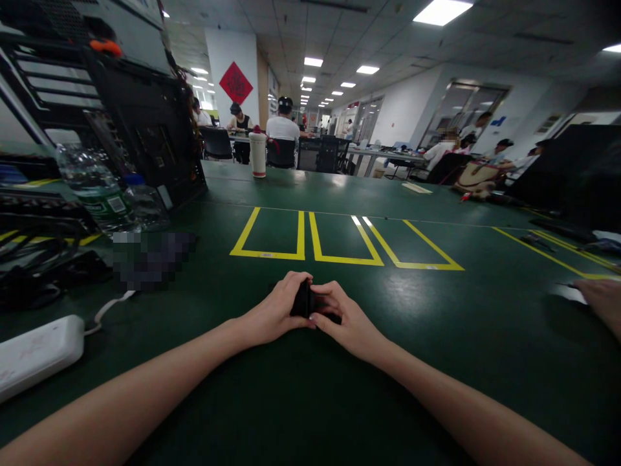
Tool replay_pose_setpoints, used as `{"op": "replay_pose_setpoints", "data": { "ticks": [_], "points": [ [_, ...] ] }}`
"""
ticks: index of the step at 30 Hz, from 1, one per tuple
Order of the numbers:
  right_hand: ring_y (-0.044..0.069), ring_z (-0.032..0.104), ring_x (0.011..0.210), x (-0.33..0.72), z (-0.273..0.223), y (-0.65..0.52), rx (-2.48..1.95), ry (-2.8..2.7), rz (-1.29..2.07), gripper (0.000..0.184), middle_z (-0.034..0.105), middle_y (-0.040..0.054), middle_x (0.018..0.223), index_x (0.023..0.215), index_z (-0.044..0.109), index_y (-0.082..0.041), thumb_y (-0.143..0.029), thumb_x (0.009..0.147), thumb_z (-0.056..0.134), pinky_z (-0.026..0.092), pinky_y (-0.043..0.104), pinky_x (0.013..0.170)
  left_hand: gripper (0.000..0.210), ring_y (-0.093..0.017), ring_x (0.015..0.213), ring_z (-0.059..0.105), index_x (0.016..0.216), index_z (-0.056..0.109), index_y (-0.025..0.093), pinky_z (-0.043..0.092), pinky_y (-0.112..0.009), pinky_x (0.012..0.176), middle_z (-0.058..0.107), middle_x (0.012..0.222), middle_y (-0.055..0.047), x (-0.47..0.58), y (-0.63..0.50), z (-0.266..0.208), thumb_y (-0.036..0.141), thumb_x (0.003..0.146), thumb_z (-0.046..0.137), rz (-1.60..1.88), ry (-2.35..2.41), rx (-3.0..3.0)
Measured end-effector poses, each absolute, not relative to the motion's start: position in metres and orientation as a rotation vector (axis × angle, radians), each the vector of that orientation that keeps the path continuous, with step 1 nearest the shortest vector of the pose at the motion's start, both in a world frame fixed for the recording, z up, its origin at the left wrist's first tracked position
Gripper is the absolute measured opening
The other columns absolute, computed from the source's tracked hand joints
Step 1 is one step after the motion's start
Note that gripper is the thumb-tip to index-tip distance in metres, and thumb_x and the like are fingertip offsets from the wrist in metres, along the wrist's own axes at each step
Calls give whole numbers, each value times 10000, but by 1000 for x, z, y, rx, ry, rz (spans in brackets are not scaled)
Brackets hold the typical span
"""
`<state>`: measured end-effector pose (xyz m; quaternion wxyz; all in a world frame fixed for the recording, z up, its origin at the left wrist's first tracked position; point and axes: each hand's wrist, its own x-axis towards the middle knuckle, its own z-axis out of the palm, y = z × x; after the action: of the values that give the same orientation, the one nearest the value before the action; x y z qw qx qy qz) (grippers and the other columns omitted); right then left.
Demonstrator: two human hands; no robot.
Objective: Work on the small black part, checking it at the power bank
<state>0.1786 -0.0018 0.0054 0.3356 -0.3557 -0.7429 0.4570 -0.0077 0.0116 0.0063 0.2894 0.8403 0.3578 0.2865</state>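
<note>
Head view: from here I see a small black object (303, 299) caught between two bare hands, low over the near middle of the dark green table (310, 401). The left hand (279, 304) has closed around it from the left, fingers bent over the far side and thumb along the near side, so the object sits in the crook of that grip. The right hand (350, 320) is half curled, a gap between its bent fingers and thumb; the tips reach the object's right edge, and whether they grip or merely steady it I cannot tell. The thumbs meet at the object's near end. What exactly the object is, I can't make out, as the fingers cover much of it.

Just beyond the hands lie yellow tape outlines (347, 261). Farther back stands a paper cup (259, 155). To the left are a plastic water bottle (104, 204) and, nearer, a white power strip (43, 353). At the far right edge another person's hand (601, 301) rests near the tabletop, well apart.
</note>
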Motion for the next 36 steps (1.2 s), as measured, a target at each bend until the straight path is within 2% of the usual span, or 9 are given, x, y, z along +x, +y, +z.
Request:
{"op": "replay_pose_setpoints", "data": {
  "ticks": [7,14,26,32,36],
  "points": [
    [163,542,1005,177,2,0,-951,-1868,1211,212,513,19,1035,1025,457,-235,-196,819,491,479,364,860,632,-262,1082,440,1214,291,285,406,-465,883,396,1182,-62,-8,12,6,267,706,665,753,960,2230],
    [182,509,1070,178,0,1,-992,-1885,1209,388,476,60,1169,1174,389,-237,-186,805,500,454,380,893,632,-259,1082,444,1219,289,281,404,-454,891,398,1183,-61,-7,12,7,279,709,662,754,965,2242],
    [166,525,1041,178,2,0,-920,-1890,1215,245,502,16,1056,1037,463,-249,-178,806,504,465,365,886,620,-255,1081,445,1219,294,278,401,-451,897,400,1186,-67,-7,10,12,268,716,656,736,952,2243],
    [185,509,1063,178,3,0,-1000,-1900,1205,402,465,50,1173,1181,384,-252,-183,803,505,461,389,890,631,-240,1089,433,1226,278,260,401,-425,906,391,1189,-70,-7,10,14,272,720,655,706,977,2248],
    [184,509,1060,179,4,-1,-977,-1926,1212,396,464,51,1162,1168,393,-247,-180,798,514,469,376,884,630,-238,1091,431,1223,278,255,403,-412,905,386,1194,-72,-8,9,15,262,720,655,703,975,2258]
  ]
}}
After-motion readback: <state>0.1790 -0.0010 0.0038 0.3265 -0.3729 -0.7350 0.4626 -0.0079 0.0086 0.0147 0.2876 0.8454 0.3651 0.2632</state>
